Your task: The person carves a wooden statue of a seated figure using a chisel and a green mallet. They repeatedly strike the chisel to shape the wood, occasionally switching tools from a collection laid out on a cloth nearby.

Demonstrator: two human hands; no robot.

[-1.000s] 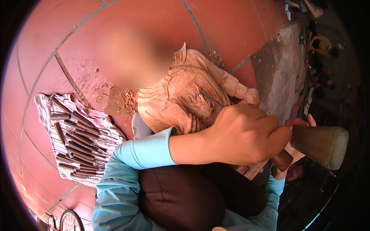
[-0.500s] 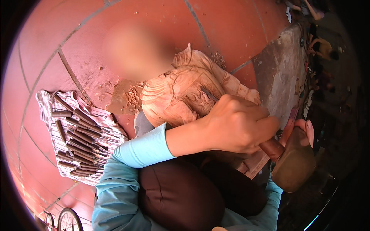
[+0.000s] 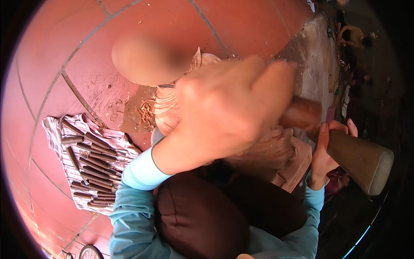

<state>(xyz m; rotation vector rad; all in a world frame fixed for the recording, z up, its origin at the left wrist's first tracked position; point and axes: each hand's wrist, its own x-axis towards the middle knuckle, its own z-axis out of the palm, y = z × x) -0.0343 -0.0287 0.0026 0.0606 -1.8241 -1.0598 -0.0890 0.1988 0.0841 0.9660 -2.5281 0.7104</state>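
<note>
The statue (image 3: 166,108), pale carved wood, lies in front of the seated person's knees (image 3: 198,216), and the left hand (image 3: 228,108) is directly over it, blurred and hiding most of its middle. From where I stand, that hand's fingers are clamped round a chisel (image 3: 302,113), whose brown handle juts from the fist on the statue's right side. A thin dark strip past the other side of the fist may be its blade; whether it touches the wood I can't tell. The fist closes well forward of the handle's end, I'd guess to steer the tool and leave that end bare.

To the statue's right, the right hand (image 3: 325,151) has its fingers curled round the narrow end of a mallet (image 3: 362,162), its broad end pointing away from the statue. That grip seems meant to keep the weight outward. Mallet and chisel look apart.

The base (image 3: 297,166) is at the statue's near right end, close to the knees, which perhaps help steady it.

Left of the statue, a striped cloth (image 3: 51,129) carries many dark-handled tools (image 3: 97,162) in rows, likely spread so each can be picked out at a glance. Curled shavings (image 3: 145,113) lie just beside the statue's left edge.
</note>
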